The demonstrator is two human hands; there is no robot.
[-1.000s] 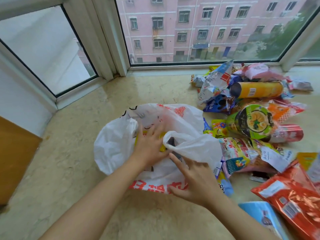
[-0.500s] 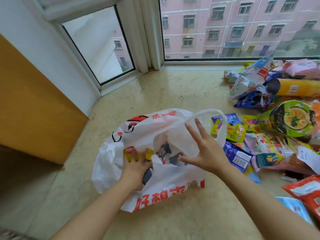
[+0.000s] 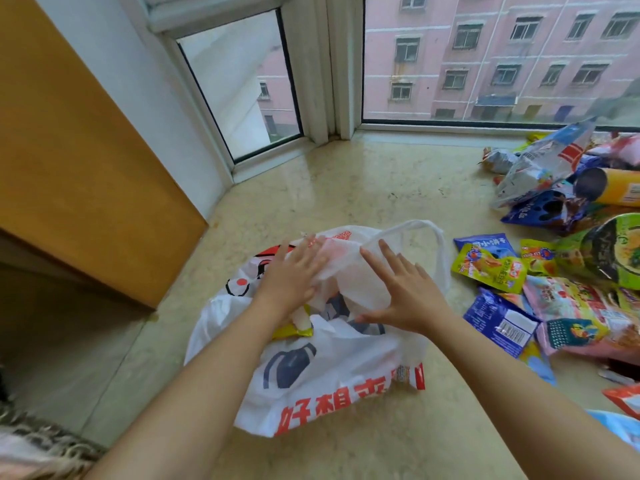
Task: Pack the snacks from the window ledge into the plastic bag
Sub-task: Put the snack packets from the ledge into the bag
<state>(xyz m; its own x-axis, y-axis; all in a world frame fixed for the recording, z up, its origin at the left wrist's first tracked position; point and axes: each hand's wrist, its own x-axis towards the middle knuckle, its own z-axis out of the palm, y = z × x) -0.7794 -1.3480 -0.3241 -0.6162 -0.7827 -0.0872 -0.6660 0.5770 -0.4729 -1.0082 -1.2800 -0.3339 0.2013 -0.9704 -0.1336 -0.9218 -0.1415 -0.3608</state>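
Note:
A white plastic bag (image 3: 329,375) with red and dark print lies on the marble window ledge (image 3: 363,188). My left hand (image 3: 291,275) lies flat, fingers straight, on the bag's upper left part. My right hand (image 3: 401,289) is spread with straight fingers against the bag's upper flap by the mouth. A yellow packet (image 3: 291,330) shows inside the bag below my left wrist. The snack pile (image 3: 554,271) lies to the right, with a green-yellow packet (image 3: 488,268) and a blue packet (image 3: 502,323) closest to the bag.
A yellow tube (image 3: 616,187), a green noodle bowl (image 3: 609,251) and several more packets lie at the far right. Window frames (image 3: 325,81) bound the ledge at the back. A wooden panel (image 3: 79,161) stands to the left.
My left hand has moved up from the yellow packet onto the bag's top. My right hand stays at the bag's mouth. The view has shifted left.

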